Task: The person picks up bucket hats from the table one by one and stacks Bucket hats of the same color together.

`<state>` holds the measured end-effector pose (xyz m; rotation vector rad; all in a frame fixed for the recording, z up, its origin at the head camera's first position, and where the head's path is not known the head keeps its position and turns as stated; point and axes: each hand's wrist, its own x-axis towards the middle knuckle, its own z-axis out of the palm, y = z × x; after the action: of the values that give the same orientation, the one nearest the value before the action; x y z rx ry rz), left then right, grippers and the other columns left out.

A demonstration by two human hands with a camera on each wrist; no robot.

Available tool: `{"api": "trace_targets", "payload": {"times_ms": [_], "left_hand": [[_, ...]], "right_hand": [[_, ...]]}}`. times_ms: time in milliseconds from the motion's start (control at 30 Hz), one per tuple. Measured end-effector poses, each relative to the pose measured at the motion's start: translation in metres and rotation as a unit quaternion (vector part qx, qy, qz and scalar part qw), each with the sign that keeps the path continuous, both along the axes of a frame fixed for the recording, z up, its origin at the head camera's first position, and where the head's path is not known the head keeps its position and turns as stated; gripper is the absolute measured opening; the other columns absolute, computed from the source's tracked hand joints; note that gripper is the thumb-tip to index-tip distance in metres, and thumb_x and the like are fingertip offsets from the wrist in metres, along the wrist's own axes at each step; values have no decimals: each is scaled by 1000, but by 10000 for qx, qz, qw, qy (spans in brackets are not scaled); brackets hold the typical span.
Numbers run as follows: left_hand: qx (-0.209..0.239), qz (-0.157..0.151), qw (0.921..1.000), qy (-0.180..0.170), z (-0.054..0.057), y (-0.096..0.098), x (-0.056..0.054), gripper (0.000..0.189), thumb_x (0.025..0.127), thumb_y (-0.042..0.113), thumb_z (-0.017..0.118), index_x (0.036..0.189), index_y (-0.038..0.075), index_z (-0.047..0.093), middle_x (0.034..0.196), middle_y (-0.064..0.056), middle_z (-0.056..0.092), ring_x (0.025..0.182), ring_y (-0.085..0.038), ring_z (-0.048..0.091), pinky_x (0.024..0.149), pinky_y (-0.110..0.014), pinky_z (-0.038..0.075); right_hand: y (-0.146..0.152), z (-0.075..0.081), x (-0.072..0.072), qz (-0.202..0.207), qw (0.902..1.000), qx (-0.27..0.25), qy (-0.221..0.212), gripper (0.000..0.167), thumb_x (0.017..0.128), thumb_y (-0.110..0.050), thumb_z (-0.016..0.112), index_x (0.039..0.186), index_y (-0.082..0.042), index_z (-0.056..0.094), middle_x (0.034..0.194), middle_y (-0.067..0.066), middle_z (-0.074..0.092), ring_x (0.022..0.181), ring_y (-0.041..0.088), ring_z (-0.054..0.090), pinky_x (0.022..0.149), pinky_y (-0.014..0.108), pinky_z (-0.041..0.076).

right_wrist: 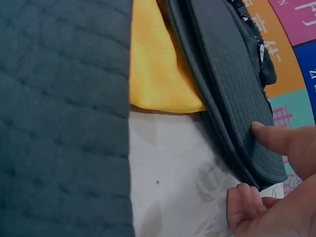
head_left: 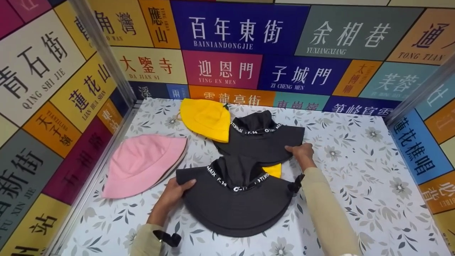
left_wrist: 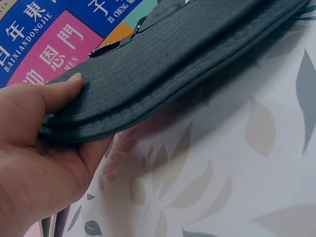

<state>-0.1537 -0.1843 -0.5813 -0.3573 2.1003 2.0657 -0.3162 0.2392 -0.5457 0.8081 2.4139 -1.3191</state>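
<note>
A black wide-brimmed hat [head_left: 238,209] with white lettering along its band is nearest me. My left hand [head_left: 174,195] pinches its left brim end, thumb on top and fingers underneath, as the left wrist view shows. Behind it is a second black hat [head_left: 249,145] of the same look. At that hat's right brim end, my right hand [head_left: 302,154] grips the edge between thumb and fingers. A yellow bucket hat [head_left: 206,119] overlaps the far black hat's left side. Between the two black hats a yellow piece of fabric [right_wrist: 163,64] shows, mostly covered.
To the left a pink bucket hat [head_left: 145,163] lies tipped on the table [head_left: 355,199], which has a leaf and flower print. Panels with street names [head_left: 220,69] stand behind and at both sides. Black straps [head_left: 167,238] circle both wrists.
</note>
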Motion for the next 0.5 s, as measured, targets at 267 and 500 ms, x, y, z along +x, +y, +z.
{"api": "trace_targets", "payload": {"times_ms": [267,500], "left_hand": [[-737,91,9972,130,-1,0,-1,38,88,19,76,116,-5,67,105,-14,72,91,-16,67,88,-28,52],[-571,70,9982,163,0,-1,0,38,88,18,76,117,-5,67,104,-15,72,91,-18,68,88,-27,52]], "right_hand": [[2,-3,-3,-207,9992,-307,-134,82,95,-23,66,154,11,19,161,26,27,150,38,29,123,43,29],[6,-8,-5,-286,9972,-686,-34,79,96,-19,64,155,9,20,163,23,26,151,34,28,125,41,27]]}}
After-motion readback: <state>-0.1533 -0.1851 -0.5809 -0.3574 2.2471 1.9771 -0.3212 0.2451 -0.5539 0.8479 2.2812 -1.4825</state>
